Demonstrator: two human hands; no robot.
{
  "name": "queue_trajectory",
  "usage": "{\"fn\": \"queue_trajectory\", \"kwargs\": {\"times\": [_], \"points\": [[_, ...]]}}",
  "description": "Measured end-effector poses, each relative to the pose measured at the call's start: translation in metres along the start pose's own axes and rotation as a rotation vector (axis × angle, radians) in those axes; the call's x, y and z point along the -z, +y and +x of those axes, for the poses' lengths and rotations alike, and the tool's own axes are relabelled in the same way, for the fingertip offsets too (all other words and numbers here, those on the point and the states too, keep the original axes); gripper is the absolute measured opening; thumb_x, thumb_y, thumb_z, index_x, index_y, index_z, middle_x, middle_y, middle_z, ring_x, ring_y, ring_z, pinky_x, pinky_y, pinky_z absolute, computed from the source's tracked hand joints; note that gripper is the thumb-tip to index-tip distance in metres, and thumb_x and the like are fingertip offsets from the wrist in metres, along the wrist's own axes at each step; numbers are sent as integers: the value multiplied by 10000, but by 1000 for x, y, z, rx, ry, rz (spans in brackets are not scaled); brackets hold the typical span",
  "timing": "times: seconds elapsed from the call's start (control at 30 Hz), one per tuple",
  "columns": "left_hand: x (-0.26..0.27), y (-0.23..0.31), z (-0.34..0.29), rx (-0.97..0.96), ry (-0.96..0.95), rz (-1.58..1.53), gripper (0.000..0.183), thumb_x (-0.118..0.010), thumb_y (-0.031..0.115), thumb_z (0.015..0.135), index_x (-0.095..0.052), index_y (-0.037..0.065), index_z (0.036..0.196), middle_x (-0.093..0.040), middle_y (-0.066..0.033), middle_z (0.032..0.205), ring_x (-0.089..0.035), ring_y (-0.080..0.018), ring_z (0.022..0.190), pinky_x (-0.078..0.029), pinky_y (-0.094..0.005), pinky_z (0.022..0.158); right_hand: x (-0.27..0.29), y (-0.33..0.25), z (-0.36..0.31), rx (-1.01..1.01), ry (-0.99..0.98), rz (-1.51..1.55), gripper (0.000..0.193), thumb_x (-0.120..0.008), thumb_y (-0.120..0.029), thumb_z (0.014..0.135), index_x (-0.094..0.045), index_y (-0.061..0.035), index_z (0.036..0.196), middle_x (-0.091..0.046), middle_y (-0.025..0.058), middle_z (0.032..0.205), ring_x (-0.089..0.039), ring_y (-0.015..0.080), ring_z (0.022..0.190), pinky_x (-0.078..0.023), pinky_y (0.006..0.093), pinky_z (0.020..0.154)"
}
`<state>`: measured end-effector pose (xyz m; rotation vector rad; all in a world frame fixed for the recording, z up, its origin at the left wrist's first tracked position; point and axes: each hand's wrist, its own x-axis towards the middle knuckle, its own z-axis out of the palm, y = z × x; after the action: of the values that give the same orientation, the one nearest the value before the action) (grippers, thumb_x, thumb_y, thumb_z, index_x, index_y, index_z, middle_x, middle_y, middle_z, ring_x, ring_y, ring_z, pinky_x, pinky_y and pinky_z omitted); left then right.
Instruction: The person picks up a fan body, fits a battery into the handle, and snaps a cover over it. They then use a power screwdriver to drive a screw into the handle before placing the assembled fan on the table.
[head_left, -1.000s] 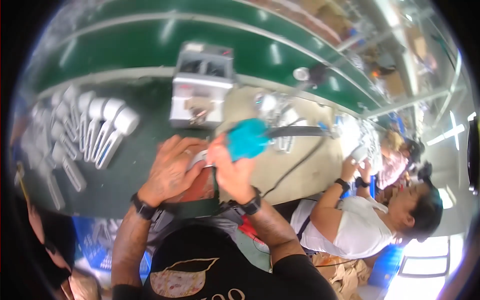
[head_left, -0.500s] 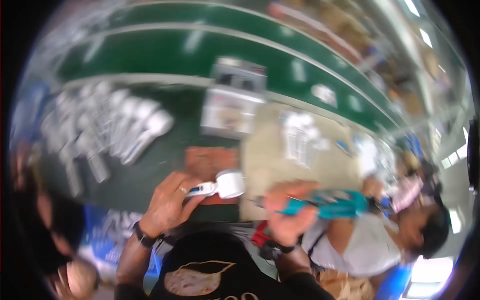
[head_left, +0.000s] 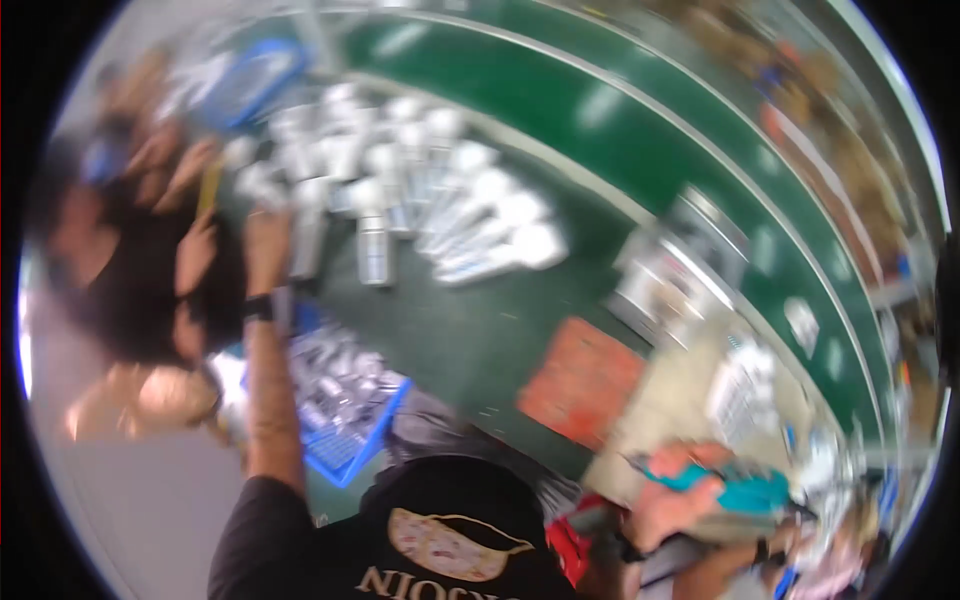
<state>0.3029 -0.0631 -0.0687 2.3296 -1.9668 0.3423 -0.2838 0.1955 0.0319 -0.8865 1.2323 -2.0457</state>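
My left hand (head_left: 268,245) is stretched out to the far left, at the near edge of a pile of white handheld devices with round heads (head_left: 373,240). Its fingers are smeared by motion, and whether they grip one of the devices cannot be made out. My right hand (head_left: 672,500) is closed round a teal electric screwdriver (head_left: 755,488), held low at the right, its tip pointing left. A reddish-orange mat (head_left: 583,383) lies bare on the dark green table between my hands.
A blue crate (head_left: 345,440) of small clear-wrapped parts stands below my left arm. Beyond the mat is a printed box (head_left: 672,285); more white devices (head_left: 742,395) lie on beige cardboard (head_left: 640,430). A co-worker at left holds a yellow stick-like thing (head_left: 209,185). A blue tray (head_left: 258,82) lies behind.
My view has swung left. My left hand, which held a white round-headed device over the mat, has gone left to the pile. My right hand still holds the screwdriver.
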Motion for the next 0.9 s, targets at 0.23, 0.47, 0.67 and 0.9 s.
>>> {"fn": "queue_trajectory", "kwargs": {"times": [0.23,0.47,0.67,0.9], "points": [[148,227,-44,-131,356,-1074,314,-628,182,1023,-650,18,1290,-719,-117,1118,-674,-193,1016,-525,-335,873,-5,-9,-9,3,-71,-44,636,-747,-546,896,-521,16,1091,-564,95,727,-568,211,634,-473,350,587],[164,550,-158,-1087,-376,-1157,414,-692,396,939,-640,-8,1012,-678,-210,961,-669,-372,918,-523,-445,817,16,-22,-15,25,-31,-175,652,-728,-576,903,-490,-6,1107,-538,77,706,-550,200,614,-457,341,563],[131,638,-166,-889,-394,-1045,600,-606,512,941,-642,-76,1059,-680,-245,1074,-644,-403,1008,-501,-486,910,37,-28,-41,-13,-27,-176,660,-768,-551,879,-515,3,1132,-592,90,773,-589,190,658,-477,315,599],[132,613,-166,-887,-407,-988,506,-626,470,886,-654,-15,1026,-689,-214,1128,-645,-398,1029,-521,-480,882,45,-27,-30,26,-41,-247,663,-736,-587,894,-512,3,1099,-561,86,741,-571,200,646,-474,333,573]]}}
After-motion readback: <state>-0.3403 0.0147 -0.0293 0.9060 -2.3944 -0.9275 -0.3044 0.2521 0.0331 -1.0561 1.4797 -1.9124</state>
